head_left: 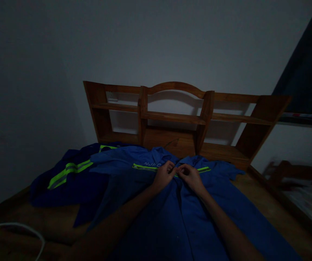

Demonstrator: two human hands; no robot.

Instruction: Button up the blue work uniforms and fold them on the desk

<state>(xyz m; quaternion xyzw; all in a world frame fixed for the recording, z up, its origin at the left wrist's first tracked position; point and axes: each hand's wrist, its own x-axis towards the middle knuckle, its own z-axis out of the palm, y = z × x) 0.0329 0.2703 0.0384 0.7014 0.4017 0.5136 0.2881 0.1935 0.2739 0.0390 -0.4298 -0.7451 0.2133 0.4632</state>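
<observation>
A blue work shirt (156, 214) lies spread out with its collar away from me. Yellow-green reflective strips and pale lettering cross its chest. My left hand (164, 175) pinches the cloth at the front opening, just below the collar. Close beside it, my right hand (190, 177) pinches the other side of the opening, fingertips almost touching those of the left. Whatever small part sits between the fingertips is hidden. Below the hands, the front opening runs down as a dark line. At the left, a darker blue garment (71, 181) with reflective bands lies partly under the shirt.
A wooden shelf unit (172, 117) stands on the wooden tabletop (254, 188), against the wall behind the shirt. A white cable (22, 225) curves at the lower left. Beyond the table's right edge is a wooden frame (294, 170). The room is dim.
</observation>
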